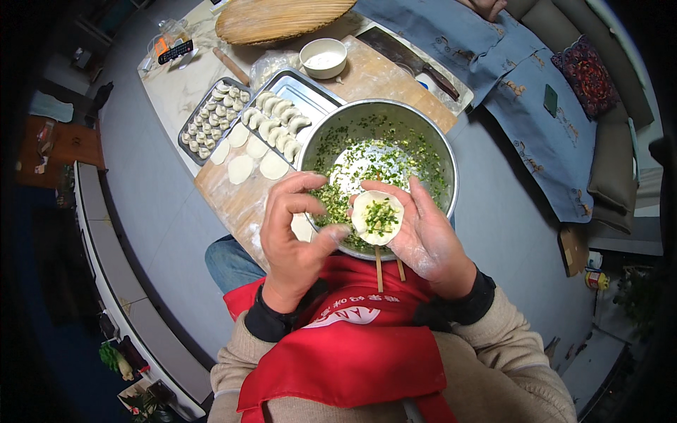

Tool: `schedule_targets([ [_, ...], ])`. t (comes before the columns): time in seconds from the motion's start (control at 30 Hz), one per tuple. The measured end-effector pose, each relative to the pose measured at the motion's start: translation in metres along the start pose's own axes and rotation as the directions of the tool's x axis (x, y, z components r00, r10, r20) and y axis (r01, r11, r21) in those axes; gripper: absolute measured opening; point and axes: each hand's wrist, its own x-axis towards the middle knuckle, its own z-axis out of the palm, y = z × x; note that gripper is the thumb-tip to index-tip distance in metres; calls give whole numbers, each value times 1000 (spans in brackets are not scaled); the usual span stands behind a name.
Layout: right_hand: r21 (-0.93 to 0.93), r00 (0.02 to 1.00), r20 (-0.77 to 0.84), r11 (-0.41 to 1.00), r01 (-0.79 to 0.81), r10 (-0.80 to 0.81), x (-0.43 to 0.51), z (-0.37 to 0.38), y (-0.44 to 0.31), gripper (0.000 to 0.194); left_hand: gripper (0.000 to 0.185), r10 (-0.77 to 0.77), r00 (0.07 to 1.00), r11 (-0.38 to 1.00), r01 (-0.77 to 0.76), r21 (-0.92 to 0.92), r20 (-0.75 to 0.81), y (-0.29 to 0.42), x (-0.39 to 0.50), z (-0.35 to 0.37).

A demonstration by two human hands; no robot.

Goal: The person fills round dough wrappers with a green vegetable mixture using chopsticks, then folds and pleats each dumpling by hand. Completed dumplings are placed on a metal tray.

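On the palm and fingers of my right hand [431, 238] lies a round dough wrapper [360, 222] with chopped green filling [381, 218] on it. My left hand [296, 227] is empty, fingers curved and apart, just left of the wrapper. Both hands are over the near rim of a large steel bowl [455, 174] of green filling with a white patch in it. Two chopsticks [379, 272] stick out over that rim. Flat wrappers [240, 169] lie on the floured wooden board [217, 182]. Crescent dumplings [268, 128] stand in rows on a metal tray [312, 90].
A smaller tray of dumplings [211, 119], a rolling pin [231, 66], a bowl of flour [323, 58] and a cleaver [441, 82] lie farther back. A round woven tray [280, 18] is at the far edge. A person's hand [489, 8] shows by the sofa.
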Motion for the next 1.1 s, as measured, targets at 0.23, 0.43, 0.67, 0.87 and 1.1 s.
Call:
schedule_targets([
  [0.23, 39, 996, -51, 996, 76, -74, -11, -6, -20, 64, 18, -8, 956, 768, -181, 615, 292, -20, 3, 25],
  [0.43, 11, 996, -56, 997, 72, -72, -7, -2, -18, 63, 32, 193, 956, 887, -266, 377, 219, 7, -5, 11],
  [0.67, 31, 999, 0, 999, 45, -45, -6, 5, -12, 61, 30, 435, 830, 786, -540, 302, 350, 11, 4, 16],
  [0.87, 13, 1000, 5, 1000, 29, -29, -8, 5, -9, 60, 26, 358, 873, 843, -455, 288, 331, 13, 9, 21],
  [1.1, 13, 999, 18, 999, 31, -31, -8, 8, -7, 60, 27, 299, 892, 875, -398, 274, 340, 15, 16, 18],
])
